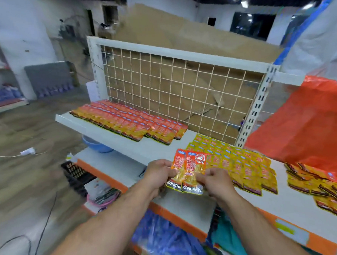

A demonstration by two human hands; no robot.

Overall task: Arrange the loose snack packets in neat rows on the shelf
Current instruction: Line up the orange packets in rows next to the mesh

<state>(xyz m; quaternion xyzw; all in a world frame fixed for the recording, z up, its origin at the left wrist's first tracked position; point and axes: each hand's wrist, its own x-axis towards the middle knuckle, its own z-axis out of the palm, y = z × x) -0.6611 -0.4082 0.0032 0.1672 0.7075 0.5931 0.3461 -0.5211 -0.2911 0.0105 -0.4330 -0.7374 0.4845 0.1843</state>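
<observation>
My left hand (pixel 160 172) and right hand (pixel 216 181) pinch the orange packets (pixel 188 171), likely light, slick and floppy, at 9 and 4 o'clock.

We list one white shelf (pixel 157 147) with a wire-grid back panel (pixel 171 92) along its far edge. On it:
- Far left: orange-red packets (pixel 128 119) in overlapping rows.
- Right of centre: yellow packets (pixel 234 163) in overlapping rows, bare board between the two lots.
- Near right: a loose heap (pixel 323 187) of similar packets.
- Far right: a red plastic bag (pixel 310 123).
</observation>
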